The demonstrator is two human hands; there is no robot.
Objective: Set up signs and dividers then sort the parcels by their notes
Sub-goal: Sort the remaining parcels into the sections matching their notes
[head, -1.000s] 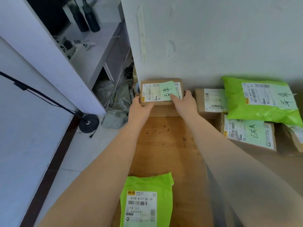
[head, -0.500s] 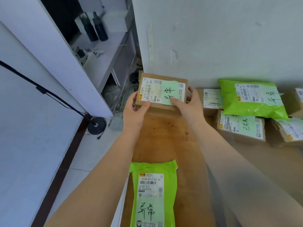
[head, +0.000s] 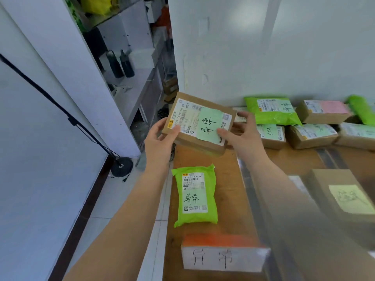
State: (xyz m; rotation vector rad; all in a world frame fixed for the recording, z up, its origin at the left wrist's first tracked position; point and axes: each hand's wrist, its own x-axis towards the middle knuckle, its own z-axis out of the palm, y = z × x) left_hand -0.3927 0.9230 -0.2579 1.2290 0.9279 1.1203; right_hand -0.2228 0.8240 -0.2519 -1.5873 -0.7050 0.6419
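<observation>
Above the far end of the wooden table (head: 229,191), a brown box (head: 197,123) was held clear of the surface, gripped at its left edge by the left hand (head: 160,141) and at its right edge by the right hand (head: 241,134), the fingers of each curled round the cardboard with a thumb laid on top. A second earlier the same box had been lying flat against the wall (head: 263,47) at the table's back edge; half a second earlier it had been raised a little; now it was lifted well off the wood and tilted, so that the green note (head: 210,125) stuck over its shipping label could be read. The box had therefore been taken out of the unsorted row, and its note appeared to carry the same handwriting as the green bag (head: 195,196) lying flat on the table nearer the person. A white sign (head: 223,259) with similar characters was stood at the near end of that strip, and a clear divider (head: 251,191) ran along its right side. It was judged that the box belonged in this lane, beside the green bag, while the other parcels (head: 304,122) against the wall were left to be sorted.
</observation>
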